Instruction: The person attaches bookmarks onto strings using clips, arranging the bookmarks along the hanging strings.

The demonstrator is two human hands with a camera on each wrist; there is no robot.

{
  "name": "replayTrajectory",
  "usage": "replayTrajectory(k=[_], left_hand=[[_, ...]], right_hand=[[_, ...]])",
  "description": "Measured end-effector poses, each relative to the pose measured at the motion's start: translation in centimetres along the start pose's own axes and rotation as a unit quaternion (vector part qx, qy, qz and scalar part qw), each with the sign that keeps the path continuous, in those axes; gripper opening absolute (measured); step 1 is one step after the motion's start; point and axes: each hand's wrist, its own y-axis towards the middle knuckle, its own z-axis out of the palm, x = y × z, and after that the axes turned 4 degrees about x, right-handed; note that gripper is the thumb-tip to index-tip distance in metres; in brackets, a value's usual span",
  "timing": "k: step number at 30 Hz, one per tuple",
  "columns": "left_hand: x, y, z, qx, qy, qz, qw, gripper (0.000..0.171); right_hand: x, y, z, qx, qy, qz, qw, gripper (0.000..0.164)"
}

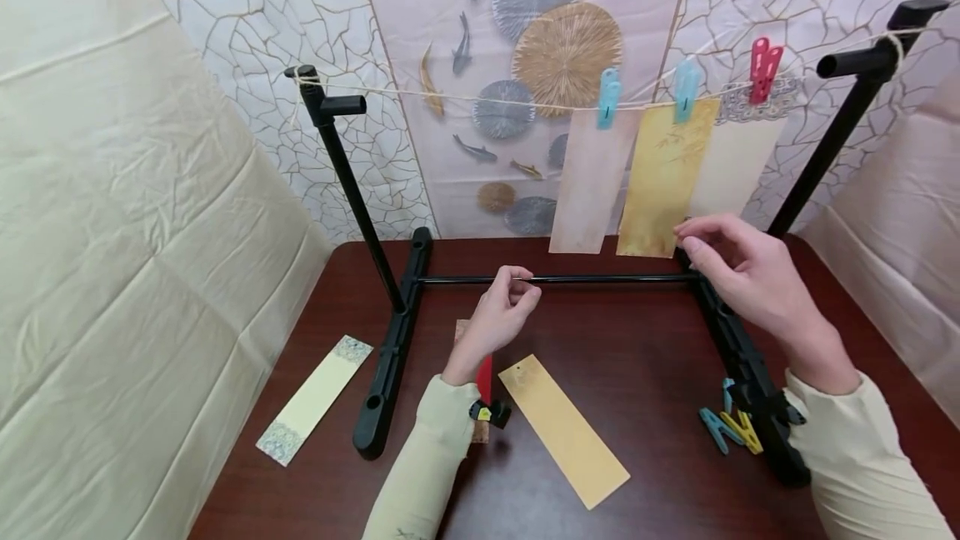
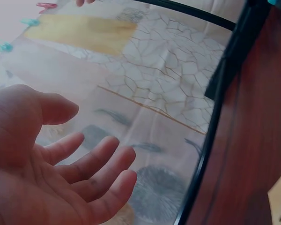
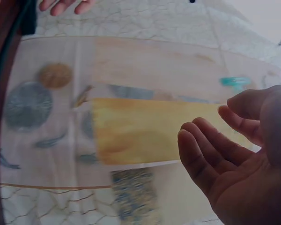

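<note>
Pale sleeves [image 1: 862,457] nearest. Left hand [image 1: 497,311] before black crossbar [image 1: 615,278]; right hand [image 1: 757,277] near yellow card [image 1: 666,182], partly hiding white card [image 1: 735,165]; both hands empty, fingers loosely bent. Yellow card hangs by blue peg [image 1: 686,90] from string [image 1: 450,96], long axis near vertical, lower end slanting left. Tan card [image 1: 566,436] lies diagonally on worktop [image 1: 652,390].

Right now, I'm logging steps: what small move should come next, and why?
Probably lower the empty left hand to the loose tan strip nearby: the right hand also looks empty, and three strips hang clipped from the string while this one lies on the table.
</note>
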Motion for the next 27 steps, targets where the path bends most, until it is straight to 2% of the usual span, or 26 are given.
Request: replayTrajectory(k=[7, 14, 20, 25, 27], left_hand=[[1.8, -0.7, 0.2, 0.038, 0.008, -0.031, 0.9987, 0.029], [2.8, -1.8, 0.0, 0.076, 0.052, -0.05, 0.9945, 0.032], [3.3, -2.8, -0.3, 0.102, 0.105, -0.049, 0.988, 0.035], [3.8, -3.6, -0.4, 0.138, 0.122, -0.054, 0.9815, 0.037], [4.0, -3.9, -0.4, 0.142, 0.131, -0.057, 0.9795, 0.037]], right_hand=[[-1.6, -1.6, 1.2, 0.042, 0.001, 0.065, 0.997, 0.019], [-2.7, -3.1, 2.0, 0.088, -0.005, 0.111, 0.99, 0.018], [-3.6, -3.8, 2.6, 0.119, -0.023, 0.099, 0.988, 0.017], [-4.4, -4.6, 3.1, 0.156, -0.051, 0.075, 0.984, 0.013], [-4.8, -4.9, 3.4, 0.169, -0.061, 0.064, 0.982, 0.014]])
